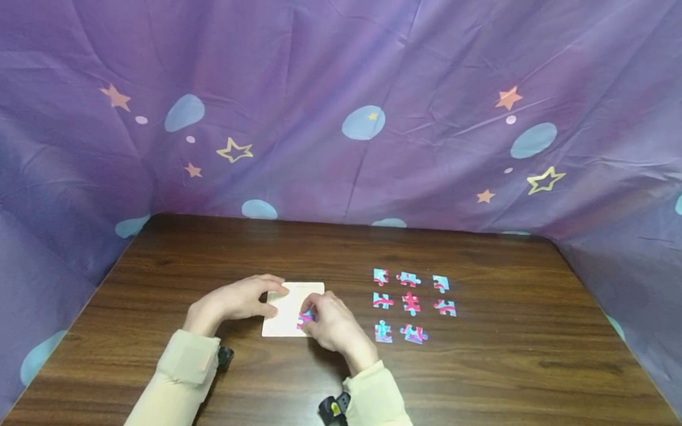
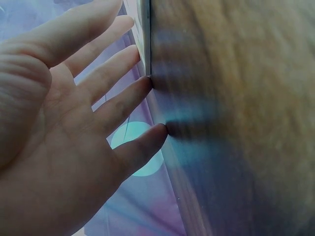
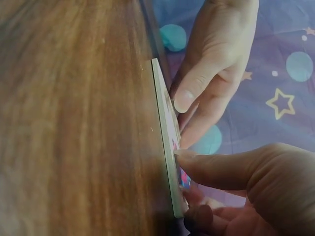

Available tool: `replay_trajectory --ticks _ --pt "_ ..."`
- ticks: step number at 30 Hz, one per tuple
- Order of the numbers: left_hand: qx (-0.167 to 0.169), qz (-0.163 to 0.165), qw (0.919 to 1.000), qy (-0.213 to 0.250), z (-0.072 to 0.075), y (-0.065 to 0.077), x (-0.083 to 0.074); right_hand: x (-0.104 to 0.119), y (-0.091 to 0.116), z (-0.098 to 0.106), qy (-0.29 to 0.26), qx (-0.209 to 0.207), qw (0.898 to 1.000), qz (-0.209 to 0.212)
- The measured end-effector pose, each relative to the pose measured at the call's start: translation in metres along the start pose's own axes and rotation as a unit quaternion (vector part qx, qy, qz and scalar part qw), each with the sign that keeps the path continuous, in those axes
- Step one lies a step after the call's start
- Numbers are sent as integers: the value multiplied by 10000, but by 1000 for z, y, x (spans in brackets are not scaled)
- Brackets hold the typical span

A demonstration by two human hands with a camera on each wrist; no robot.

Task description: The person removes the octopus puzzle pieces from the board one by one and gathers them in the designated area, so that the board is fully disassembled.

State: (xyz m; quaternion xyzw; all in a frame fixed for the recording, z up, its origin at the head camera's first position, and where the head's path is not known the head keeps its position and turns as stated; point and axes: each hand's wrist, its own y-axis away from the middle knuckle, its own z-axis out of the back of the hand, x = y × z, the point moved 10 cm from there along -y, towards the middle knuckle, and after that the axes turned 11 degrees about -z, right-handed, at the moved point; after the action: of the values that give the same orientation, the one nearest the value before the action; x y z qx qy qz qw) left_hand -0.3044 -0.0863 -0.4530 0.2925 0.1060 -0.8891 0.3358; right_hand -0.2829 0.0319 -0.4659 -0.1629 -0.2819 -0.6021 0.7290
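A thin white square board lies on the table in front of me. My left hand is at its left side, fingers spread and fairly straight; the left wrist view has fingertips right at the board's edge. Over the right part of the board, my right hand pinches a pink, blue and purple jigsaw puzzle piece low against the surface. Thumb and fingers hide much of this piece. Seen from the right wrist, the thumb presses down by the piece's coloured face, close to the board's rim.
Right of the board, several more puzzle pieces lie apart in rough rows, among them a mostly red one and a corner-shaped one. They rest on a brown wooden table. A purple curtain with stars hangs behind the table.
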Motion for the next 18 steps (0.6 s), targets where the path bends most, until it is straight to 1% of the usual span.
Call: replay_trajectory --ticks 5,11,13,15,16,17,18 --pt "5 26 9999 108 -1 0 1 0 0 0 -321 113 9994 -11" --pt "35 -8 9999 113 -1 -1 -1 0 1 4 -482 47 9986 211" --pt "23 23 9999 146 -1 0 -1 0 0 4 -737 127 9967 328" --pt "16 33 9999 138 0 0 -1 -1 0 4 -1294 319 9904 377" --pt "18 40 9999 133 0 0 -1 -3 -1 3 -1684 456 9840 364" --pt "28 48 9999 125 0 0 -1 -5 -1 4 -2088 588 9756 324" --pt "38 75 9999 144 0 0 -1 -7 -1 4 -2525 735 9644 263"
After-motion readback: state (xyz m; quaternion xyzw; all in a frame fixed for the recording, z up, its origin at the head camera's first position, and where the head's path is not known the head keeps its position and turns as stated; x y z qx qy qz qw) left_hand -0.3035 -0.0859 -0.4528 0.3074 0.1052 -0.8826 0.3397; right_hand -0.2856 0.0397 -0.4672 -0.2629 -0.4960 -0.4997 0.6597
